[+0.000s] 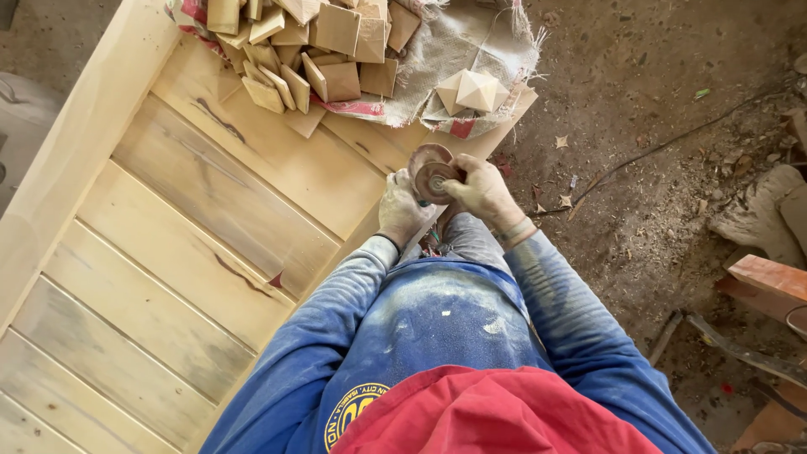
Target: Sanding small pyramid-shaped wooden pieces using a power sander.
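The round, reddish-brown sanding disc (pixel 434 172) of a small hand grinder sat between both dusty hands, just above the person's knees and beside the edge of the pale planked wooden worktop (pixel 210 210). The left hand (pixel 402 210) had its fingers closed around the tool's body beneath the disc, while the right hand (pixel 483 192) had its fingers curled against the disc's rim. Beyond the fingers, cut pale wooden blocks (pixel 311 42) lay heaped on a burlap sack (pixel 454 50). The step looked like fitting or tightening the disc; the next move would call for a firm, steady twist.
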